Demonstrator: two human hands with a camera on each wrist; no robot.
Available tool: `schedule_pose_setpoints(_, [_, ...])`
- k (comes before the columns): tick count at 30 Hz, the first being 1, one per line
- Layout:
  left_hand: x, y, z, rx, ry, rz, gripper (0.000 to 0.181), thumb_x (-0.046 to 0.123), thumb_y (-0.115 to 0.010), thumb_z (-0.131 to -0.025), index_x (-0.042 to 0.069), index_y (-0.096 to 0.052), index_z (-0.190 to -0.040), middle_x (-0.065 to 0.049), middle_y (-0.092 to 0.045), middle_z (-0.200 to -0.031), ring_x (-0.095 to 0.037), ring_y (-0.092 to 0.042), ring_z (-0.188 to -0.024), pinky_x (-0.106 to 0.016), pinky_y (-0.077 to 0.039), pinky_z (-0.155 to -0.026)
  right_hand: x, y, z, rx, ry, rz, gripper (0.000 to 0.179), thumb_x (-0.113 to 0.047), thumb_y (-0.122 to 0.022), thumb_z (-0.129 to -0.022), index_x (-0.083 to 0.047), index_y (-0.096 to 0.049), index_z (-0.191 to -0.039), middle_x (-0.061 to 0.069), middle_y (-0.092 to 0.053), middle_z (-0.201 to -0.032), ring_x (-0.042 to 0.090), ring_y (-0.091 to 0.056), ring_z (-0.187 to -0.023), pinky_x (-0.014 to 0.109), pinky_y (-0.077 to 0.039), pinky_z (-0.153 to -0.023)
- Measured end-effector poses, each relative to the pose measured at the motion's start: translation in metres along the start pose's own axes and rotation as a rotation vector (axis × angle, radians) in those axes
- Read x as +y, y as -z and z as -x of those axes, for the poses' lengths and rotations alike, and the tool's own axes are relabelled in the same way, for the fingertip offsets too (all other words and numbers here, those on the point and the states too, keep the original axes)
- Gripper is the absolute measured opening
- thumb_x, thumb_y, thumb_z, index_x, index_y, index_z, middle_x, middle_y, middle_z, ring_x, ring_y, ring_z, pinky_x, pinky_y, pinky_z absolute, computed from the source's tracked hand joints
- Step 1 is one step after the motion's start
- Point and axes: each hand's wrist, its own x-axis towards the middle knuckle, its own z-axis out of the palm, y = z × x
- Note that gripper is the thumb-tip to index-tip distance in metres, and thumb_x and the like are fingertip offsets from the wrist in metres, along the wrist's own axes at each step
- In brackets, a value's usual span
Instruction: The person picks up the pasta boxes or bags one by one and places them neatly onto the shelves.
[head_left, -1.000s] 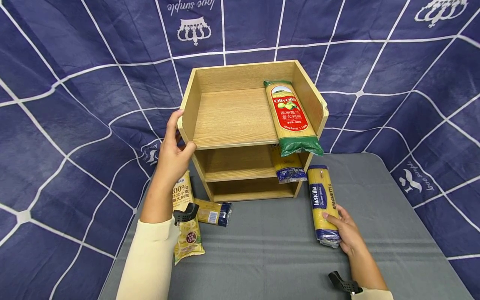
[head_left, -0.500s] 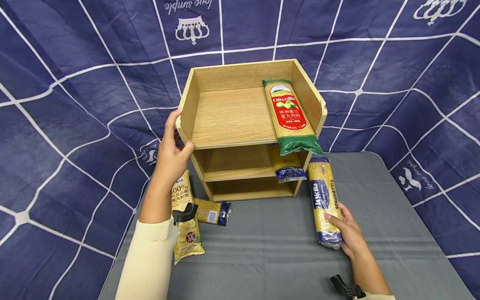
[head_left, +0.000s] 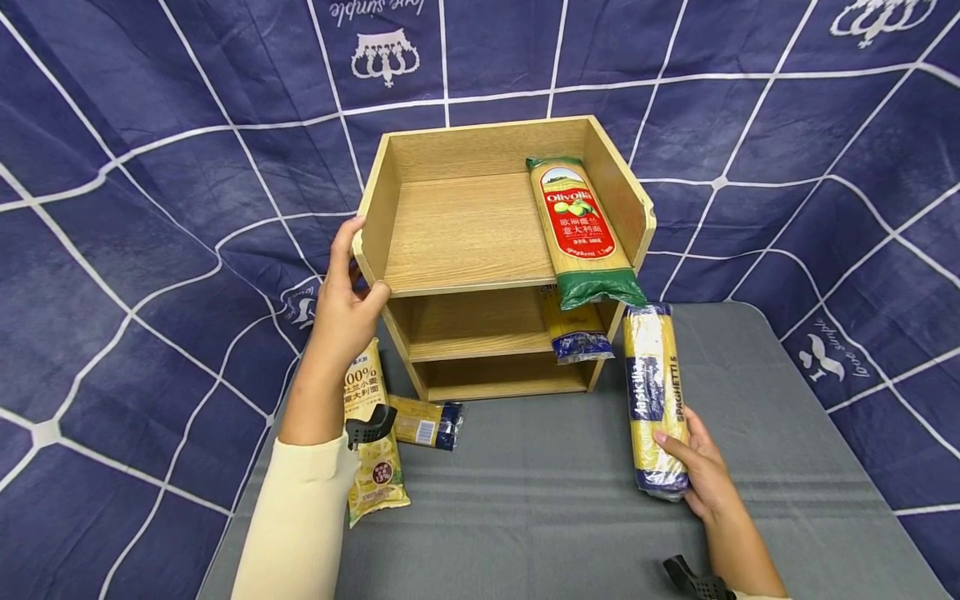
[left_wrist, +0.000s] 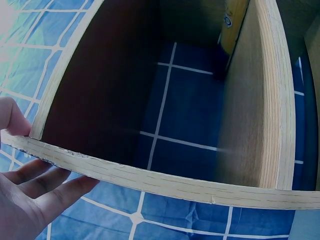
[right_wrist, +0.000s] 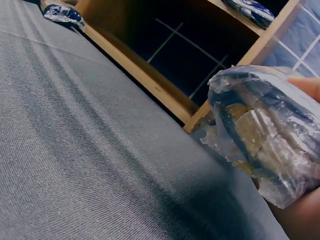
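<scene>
My left hand (head_left: pixel 347 304) grips the upper left front corner of a wooden shelf (head_left: pixel 472 225). In the left wrist view the thumb and fingers (left_wrist: pixel 60 192) lie on either side of its board edge. Right of the shelf, my right hand (head_left: pixel 705 467) holds a blue and yellow spaghetti pack (head_left: pixel 654 400) near its lower end, thumb on top. The pack's crinkled clear end (right_wrist: pixel 270 135) fills the right of the right wrist view. A green-ended spaghetti pack (head_left: pixel 581 225) lies on the top tier. Below it, another blue-ended pack (head_left: pixel 577 333) sticks out of the middle tier.
A yellow pasta bag (head_left: pixel 378 467) lies on the grey cloth (head_left: pixel 525 500) at the left, partly hidden behind the left forearm. Beside it a small blue-ended pack (head_left: pixel 427 423) lies by the shelf's foot. Blue checked fabric (head_left: pixel 750 133) hangs behind and at both sides.
The spaghetti pack in my right hand has shifted slightly right, and its far end has moved up in the head view. My left hand stays on the shelf.
</scene>
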Motion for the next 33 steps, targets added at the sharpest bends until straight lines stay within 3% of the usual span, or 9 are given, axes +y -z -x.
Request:
schedule_pose_setpoints(5, [0.0,-0.001,0.0,-0.002,0.003,0.002,0.081,-0.001,-0.051,-0.088,0.046,-0.033,-0.151,-0.01,-0.045,-0.149,-0.022,-0.051,-0.134,-0.045,-0.053,-0.088,-0.001,-0.002,0.003,-0.01,0.021,-0.004,0.056,0.01,-0.038,-0.101,-0.023,-0.036,-0.146,-0.004,-0.072,-0.116,0.013,-0.073,-0.095,0.029,-0.061,-0.076])
schedule_pose_setpoints(17, [0.0,0.0,-0.001,0.001,0.011,0.0,0.082,-0.001,-0.051,-0.087,0.046,-0.033,-0.151,-0.007,-0.045,-0.149,-0.022,-0.051,-0.133,-0.041,-0.054,-0.086,-0.006,-0.008,0.008,-0.08,0.018,-0.043,0.063,0.012,-0.037,-0.1,-0.029,-0.037,-0.149,-0.002,-0.072,-0.122,0.015,-0.073,-0.1,0.031,-0.06,-0.081])
schedule_pose_setpoints(27, [0.0,0.0,0.0,0.0,0.001,0.005,0.083,-0.002,-0.051,-0.086,0.046,-0.032,-0.152,0.001,-0.049,-0.148,-0.021,-0.052,-0.133,-0.03,-0.053,-0.085,-0.007,-0.011,0.014,-0.065,0.006,-0.044,0.069,0.012,-0.038,-0.1,-0.03,-0.033,-0.154,-0.005,-0.069,-0.128,0.013,-0.071,-0.107,0.029,-0.059,-0.086])
schedule_pose_setpoints(33, [0.0,-0.001,-0.001,-0.003,0.008,0.014,0.083,-0.001,-0.05,-0.087,0.046,-0.031,-0.152,0.001,-0.049,-0.148,-0.022,-0.052,-0.133,-0.029,-0.055,-0.083,-0.008,-0.013,0.016,-0.087,0.013,-0.079,0.069,0.013,-0.035,-0.099,-0.028,-0.032,-0.155,-0.003,-0.069,-0.13,0.014,-0.07,-0.109,0.03,-0.059,-0.087])
